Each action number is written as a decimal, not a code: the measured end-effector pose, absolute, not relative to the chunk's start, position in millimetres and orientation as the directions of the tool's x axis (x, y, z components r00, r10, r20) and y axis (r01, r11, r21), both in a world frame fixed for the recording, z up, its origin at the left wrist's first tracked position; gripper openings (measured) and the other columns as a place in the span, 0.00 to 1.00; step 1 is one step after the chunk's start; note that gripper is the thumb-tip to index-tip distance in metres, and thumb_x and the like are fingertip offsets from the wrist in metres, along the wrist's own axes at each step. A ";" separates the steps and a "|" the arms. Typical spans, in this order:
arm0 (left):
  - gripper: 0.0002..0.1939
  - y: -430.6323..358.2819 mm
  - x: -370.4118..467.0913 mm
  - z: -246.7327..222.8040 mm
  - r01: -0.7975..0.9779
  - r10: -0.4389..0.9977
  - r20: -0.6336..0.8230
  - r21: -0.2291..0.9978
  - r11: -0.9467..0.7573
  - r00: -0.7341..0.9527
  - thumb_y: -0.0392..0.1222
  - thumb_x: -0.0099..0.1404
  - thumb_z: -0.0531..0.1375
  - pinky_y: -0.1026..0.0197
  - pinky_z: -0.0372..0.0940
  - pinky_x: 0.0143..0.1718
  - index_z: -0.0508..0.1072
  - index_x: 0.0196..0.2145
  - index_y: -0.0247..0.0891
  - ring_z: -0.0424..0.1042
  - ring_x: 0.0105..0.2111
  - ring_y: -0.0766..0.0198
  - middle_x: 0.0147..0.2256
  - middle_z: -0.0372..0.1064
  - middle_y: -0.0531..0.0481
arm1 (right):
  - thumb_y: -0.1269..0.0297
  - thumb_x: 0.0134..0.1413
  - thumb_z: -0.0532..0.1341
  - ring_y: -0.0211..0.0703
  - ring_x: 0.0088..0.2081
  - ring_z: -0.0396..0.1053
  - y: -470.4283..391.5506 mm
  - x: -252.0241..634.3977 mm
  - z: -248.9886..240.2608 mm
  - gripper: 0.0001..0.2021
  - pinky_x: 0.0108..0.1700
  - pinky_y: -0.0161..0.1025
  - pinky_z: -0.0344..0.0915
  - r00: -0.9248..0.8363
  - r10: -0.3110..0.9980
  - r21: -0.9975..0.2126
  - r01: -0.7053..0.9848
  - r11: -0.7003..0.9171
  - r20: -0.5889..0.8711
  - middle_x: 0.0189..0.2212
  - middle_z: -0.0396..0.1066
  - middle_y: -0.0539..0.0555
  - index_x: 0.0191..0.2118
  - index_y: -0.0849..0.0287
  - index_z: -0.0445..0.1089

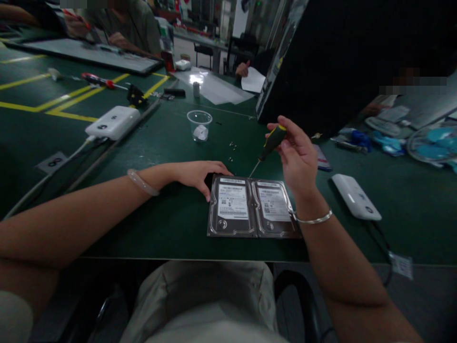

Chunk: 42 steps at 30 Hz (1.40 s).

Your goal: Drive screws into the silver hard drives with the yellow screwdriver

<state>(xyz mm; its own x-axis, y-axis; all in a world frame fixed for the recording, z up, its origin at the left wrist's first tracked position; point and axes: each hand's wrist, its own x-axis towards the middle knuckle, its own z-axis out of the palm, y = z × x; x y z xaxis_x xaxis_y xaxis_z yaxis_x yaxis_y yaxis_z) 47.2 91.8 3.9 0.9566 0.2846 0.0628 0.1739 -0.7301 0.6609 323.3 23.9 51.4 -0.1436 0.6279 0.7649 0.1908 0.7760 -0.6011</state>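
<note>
Two hard drives lie side by side near the table's front edge, labels up: a left hard drive (233, 200) and a right hard drive (272, 202). My left hand (200, 175) grips the far left corner of the left one, thumb on its side and fingers along the far edge. In my right hand (299, 159) is a screwdriver (273, 142) with a dark green and yellow handle, held tilted. Its tip points down at the far edge, close to where the drives meet; whether it touches a screw I cannot tell. Several small screws (231, 145) lie beyond the drives.
A clear plastic cup (200, 125) with something white inside stands past my left hand. White boxes with cables (113, 122) (356, 196) sit left and right. A large black panel (332, 62) rises at the back right. Another person (121, 28) works across the table.
</note>
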 end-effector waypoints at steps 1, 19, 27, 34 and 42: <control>0.47 92.0 47.1 3.8 0.175 0.285 0.061 0.662 -0.729 0.957 0.56 0.49 0.75 0.51 0.56 0.64 0.65 0.63 0.45 0.64 0.61 0.50 0.59 0.63 0.43 | 0.56 0.66 0.57 0.44 0.53 0.74 23.8 323.0 51.4 0.18 0.58 0.51 0.73 -0.156 0.629 -0.600 0.196 0.775 0.762 0.54 0.74 0.46 0.60 0.37 0.67; 0.47 92.2 46.9 3.7 0.165 0.282 0.075 0.661 -0.732 0.956 0.58 0.49 0.75 0.51 0.57 0.63 0.65 0.63 0.46 0.65 0.60 0.49 0.59 0.64 0.43 | 0.63 0.56 0.68 0.38 0.43 0.74 23.9 317.1 53.5 0.20 0.47 0.43 0.76 -0.102 0.529 -0.487 0.275 0.829 0.842 0.43 0.70 0.47 0.53 0.42 0.67; 0.46 91.4 47.0 4.5 0.173 0.284 0.067 0.655 -0.736 0.956 0.57 0.49 0.75 0.52 0.56 0.64 0.65 0.63 0.45 0.65 0.60 0.50 0.59 0.64 0.43 | 0.54 0.63 0.60 0.44 0.48 0.73 15.8 322.4 58.1 0.16 0.50 0.48 0.74 -0.146 0.585 -0.506 0.366 0.781 0.798 0.49 0.72 0.50 0.55 0.41 0.71; 0.47 91.5 47.1 4.6 0.179 0.290 0.059 0.665 -0.725 0.955 0.57 0.49 0.75 0.52 0.56 0.64 0.65 0.63 0.44 0.64 0.61 0.49 0.59 0.64 0.42 | 0.52 0.64 0.59 0.44 0.46 0.74 17.3 321.4 58.0 0.20 0.47 0.48 0.77 -0.238 0.661 -0.604 0.272 0.749 0.712 0.52 0.72 0.49 0.60 0.38 0.66; 0.46 91.2 46.8 5.0 0.170 0.282 0.070 0.654 -0.737 0.957 0.57 0.50 0.75 0.51 0.57 0.63 0.65 0.63 0.45 0.65 0.60 0.50 0.59 0.64 0.43 | 0.49 0.53 0.68 0.41 0.37 0.65 24.9 327.2 54.7 0.16 0.40 0.43 0.70 -0.079 0.503 -0.392 0.528 0.753 0.860 0.38 0.66 0.49 0.48 0.42 0.74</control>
